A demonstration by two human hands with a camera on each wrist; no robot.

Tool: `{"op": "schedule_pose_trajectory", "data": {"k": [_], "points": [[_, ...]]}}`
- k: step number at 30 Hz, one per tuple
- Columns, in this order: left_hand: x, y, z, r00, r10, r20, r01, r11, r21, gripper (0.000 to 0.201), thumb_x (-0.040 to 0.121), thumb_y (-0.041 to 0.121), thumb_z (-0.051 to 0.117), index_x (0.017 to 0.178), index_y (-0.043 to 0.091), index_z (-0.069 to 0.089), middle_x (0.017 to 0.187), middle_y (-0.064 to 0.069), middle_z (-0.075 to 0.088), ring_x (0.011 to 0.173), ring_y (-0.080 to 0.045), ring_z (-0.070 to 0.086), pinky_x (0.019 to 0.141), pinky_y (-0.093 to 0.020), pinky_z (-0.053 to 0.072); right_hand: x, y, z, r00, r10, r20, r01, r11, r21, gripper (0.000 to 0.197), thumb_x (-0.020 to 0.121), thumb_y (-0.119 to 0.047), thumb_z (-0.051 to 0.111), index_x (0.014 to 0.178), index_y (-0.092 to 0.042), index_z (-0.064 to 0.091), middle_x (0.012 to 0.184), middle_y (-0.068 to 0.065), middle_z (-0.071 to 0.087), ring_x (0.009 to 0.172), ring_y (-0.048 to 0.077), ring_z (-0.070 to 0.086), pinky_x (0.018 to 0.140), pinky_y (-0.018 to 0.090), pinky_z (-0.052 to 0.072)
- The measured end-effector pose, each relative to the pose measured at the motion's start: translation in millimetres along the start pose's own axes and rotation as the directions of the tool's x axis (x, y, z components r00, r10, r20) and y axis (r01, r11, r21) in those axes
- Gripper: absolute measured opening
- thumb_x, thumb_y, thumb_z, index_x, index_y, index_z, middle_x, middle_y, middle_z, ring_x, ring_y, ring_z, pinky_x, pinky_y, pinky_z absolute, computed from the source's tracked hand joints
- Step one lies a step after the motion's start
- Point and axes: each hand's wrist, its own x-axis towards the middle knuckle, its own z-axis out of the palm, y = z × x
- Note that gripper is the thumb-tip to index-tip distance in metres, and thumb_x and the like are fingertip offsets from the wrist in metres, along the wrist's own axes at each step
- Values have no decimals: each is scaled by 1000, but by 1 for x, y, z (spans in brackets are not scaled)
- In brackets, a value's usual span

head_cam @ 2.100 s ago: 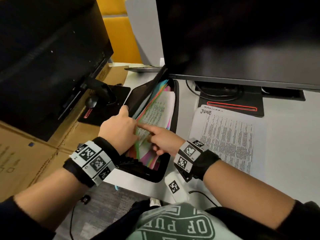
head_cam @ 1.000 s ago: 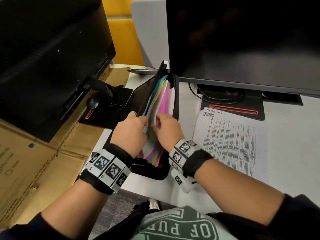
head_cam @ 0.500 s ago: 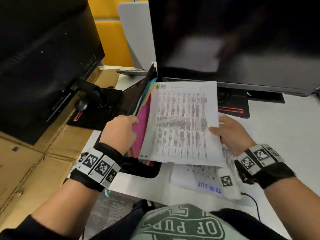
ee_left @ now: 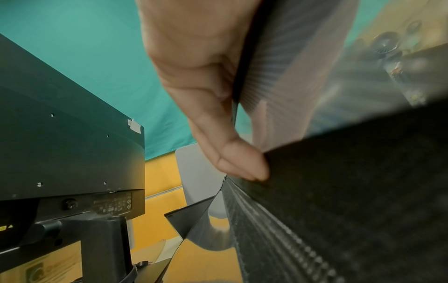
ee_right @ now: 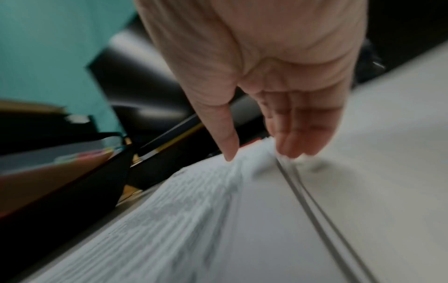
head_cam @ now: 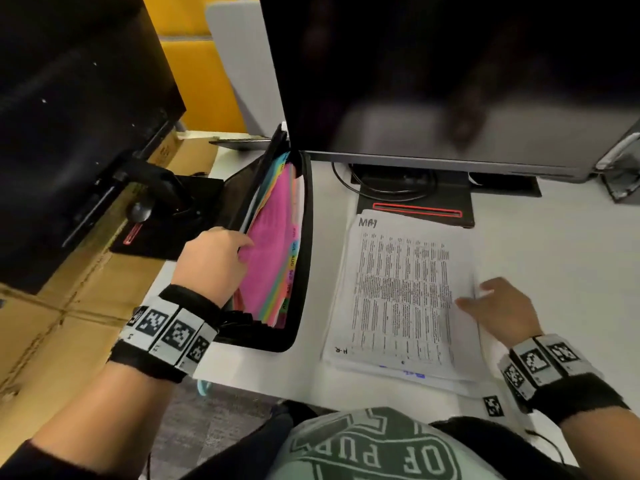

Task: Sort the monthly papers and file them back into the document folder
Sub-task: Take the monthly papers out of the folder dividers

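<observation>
A black document folder (head_cam: 301,258) with coloured tabbed dividers (head_cam: 273,251) lies open on the white desk, left of centre. My left hand (head_cam: 214,261) grips its raised front dividers (ee_left: 271,76), thumb on one side and fingers tucked behind, holding a pink pocket open. To the right lies a stack of printed papers (head_cam: 401,296); its top sheet is marked "MAY" by hand. My right hand (head_cam: 498,306) rests at the stack's right edge with straight fingers (ee_right: 295,137) touching the paper and holding nothing.
A large monitor (head_cam: 450,74) overhangs the back of the desk, its stand (head_cam: 419,206) and cables just behind the papers. A second monitor on an arm (head_cam: 69,109) stands at the left above cardboard boxes (head_cam: 52,323). The white desk (head_cam: 561,258) stretches right of the papers.
My right hand pulled the "MAY" sheet out of the folder, carried it right, laid it on the stack over the "JUNE" sheet and let go. The left hand kept holding the dividers apart.
</observation>
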Motion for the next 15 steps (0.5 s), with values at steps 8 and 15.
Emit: {"op": "schedule_pose_trajectory", "data": {"k": [8, 15], "points": [[1, 2, -17, 1000, 4, 24, -6, 996, 84, 23, 84, 8, 55, 94, 16, 75, 105, -8, 63, 91, -31, 63, 81, -36, 49, -57, -139, 23, 778, -576, 251, 507, 811, 292, 7, 88, -9, 59, 92, -9, 65, 79, 1, 64, 68, 10, 59, 63, 16, 49], [4, 1, -21, 997, 25, 75, -34, 992, 118, 20, 82, 13, 57, 92, 16, 75, 101, -9, 62, 88, -33, 62, 79, -37, 51, -83, -184, 113, 565, -466, 681, 175, 874, 453, 32, 91, 5, 46, 122, 14, 48, 83, 10, 57, 73, 19, 59, 80, 34, 54]]}}
